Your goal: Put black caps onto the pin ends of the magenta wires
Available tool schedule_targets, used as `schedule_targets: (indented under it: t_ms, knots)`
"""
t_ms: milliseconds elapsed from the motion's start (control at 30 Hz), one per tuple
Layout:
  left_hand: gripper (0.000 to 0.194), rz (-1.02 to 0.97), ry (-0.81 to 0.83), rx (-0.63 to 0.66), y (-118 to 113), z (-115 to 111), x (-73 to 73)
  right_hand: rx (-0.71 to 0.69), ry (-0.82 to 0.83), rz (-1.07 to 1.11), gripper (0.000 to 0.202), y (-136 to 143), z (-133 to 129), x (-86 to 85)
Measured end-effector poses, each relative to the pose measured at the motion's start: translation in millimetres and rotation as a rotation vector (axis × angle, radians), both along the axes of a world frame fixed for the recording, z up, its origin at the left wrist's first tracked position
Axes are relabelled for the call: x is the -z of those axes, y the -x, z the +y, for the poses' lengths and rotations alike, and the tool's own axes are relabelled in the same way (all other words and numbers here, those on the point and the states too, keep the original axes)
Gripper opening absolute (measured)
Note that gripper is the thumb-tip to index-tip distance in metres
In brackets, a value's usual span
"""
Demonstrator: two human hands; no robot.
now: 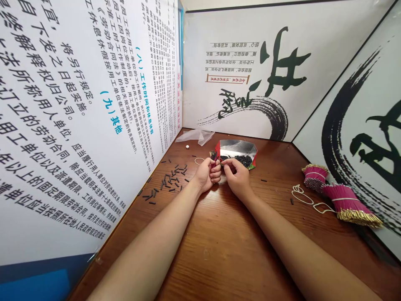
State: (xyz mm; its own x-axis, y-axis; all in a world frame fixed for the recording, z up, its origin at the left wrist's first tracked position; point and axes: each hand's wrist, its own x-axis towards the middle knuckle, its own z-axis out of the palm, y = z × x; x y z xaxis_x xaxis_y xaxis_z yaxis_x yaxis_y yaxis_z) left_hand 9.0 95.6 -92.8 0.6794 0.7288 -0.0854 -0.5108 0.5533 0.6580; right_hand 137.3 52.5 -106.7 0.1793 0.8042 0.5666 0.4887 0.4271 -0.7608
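Note:
My left hand (209,173) is closed around a small bunch of thin magenta wires (214,156) with black and gold-coloured ends sticking up. Close beside it, my right hand (236,174) has its thumb and fingers pinched together; anything between them is too small to make out. Just beyond the right hand lies an opened bag (236,147) with a silvery inside and red and green edges. Many short black tubes (244,160) fill its front part. More loose black tubes (172,179) are scattered on the table to the left of my left hand.
On the right lie two thick bundles of magenta wires, a nearer one (346,202) with gold ends and a farther one (315,175), both tied. White cord (302,194) trails beside them. A clear plastic bag (197,136) lies at the back. Printed panels (238,96) enclose the wooden table (203,251).

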Motion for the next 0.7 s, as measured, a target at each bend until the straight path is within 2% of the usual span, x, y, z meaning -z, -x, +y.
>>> schedule_targets:
  t_ms: [167, 267, 433, 700]
  knots:
    - [0.008, 0.008, -0.011, 0.012, -0.3, -0.3, -0.2, -0.012, 0.005, 0.010, 0.020, 0.0, -0.3, -0.7]
    - [0.015, 0.074, -0.036, 0.024, -2.9, -2.0, -1.2, -0.022, 0.012, 0.030, 0.024, 0.3, -0.9, -2.2]
    - [0.025, 0.179, -0.084, 0.015, -6.7, -7.1, -4.0, -0.026, -0.014, 0.158, 0.019, 0.3, -0.6, -3.4]
    - [0.026, 0.208, -0.143, -0.009, -7.3, -11.1, -5.7, -0.043, -0.011, 0.241, 0.018, 0.4, 0.5, -2.7]
